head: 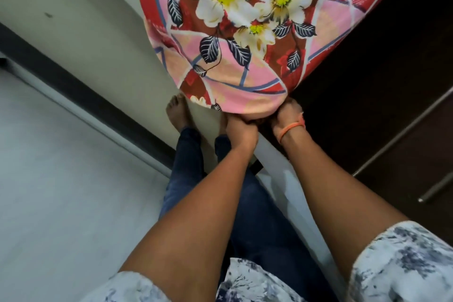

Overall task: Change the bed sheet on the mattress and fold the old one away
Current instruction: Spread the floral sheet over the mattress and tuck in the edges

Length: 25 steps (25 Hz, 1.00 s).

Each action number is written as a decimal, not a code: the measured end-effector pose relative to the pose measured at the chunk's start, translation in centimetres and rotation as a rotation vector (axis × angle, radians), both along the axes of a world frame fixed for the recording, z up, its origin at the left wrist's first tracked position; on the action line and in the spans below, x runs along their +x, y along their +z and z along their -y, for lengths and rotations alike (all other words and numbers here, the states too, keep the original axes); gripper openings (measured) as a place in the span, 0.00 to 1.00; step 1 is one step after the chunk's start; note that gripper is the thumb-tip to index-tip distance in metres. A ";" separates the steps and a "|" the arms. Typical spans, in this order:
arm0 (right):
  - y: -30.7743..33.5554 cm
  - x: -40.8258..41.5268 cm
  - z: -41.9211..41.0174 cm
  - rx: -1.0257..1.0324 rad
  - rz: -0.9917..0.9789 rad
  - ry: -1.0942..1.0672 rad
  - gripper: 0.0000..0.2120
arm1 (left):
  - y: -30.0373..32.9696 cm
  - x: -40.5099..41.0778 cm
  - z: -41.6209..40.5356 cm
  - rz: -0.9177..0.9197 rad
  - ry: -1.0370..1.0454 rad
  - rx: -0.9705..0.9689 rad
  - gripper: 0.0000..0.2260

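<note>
Seen from above, both arms reach toward 12 o'clock, to the near corner of a mattress covered by a red-and-pink cotton bed sheet printed with large white flowers and dark blue leaves. The sheet fills the frame from 11 to 2 o'clock and narrows to a rounded corner near centre. Left hand grips the underside of that corner, fingers curled under the fabric and hidden by it. Right hand, an orange thread band at the wrist, grips the same corner just beside the left, fingers curled into the fabric edge. A bare foot stands on the pale floor at 10 o'clock of the hands, under the sheet edge. Dark blue trousers run toward 6 o'clock. Dark brown wooden cupboard fronts with metal bar handles lie at 3 o'clock. White short sleeves with a grey-blue print show at 5 o'clock.
</note>
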State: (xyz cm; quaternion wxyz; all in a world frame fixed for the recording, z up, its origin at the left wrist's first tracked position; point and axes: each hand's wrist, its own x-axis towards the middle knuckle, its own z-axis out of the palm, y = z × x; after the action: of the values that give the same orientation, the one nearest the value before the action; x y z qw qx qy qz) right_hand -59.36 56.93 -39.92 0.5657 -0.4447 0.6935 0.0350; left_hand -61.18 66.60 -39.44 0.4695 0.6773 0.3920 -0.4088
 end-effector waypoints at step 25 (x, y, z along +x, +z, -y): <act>-2.9 -2.3 1.7 -0.247 -0.413 0.327 0.09 | -2.8 -2.1 -1.1 -0.371 0.409 0.188 0.10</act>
State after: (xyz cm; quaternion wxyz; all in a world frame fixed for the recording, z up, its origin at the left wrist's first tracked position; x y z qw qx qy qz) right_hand -61.64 55.19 -42.83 0.3410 -0.5995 0.7122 0.1308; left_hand -63.29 67.71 -42.20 0.3975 0.5384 0.6358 -0.3845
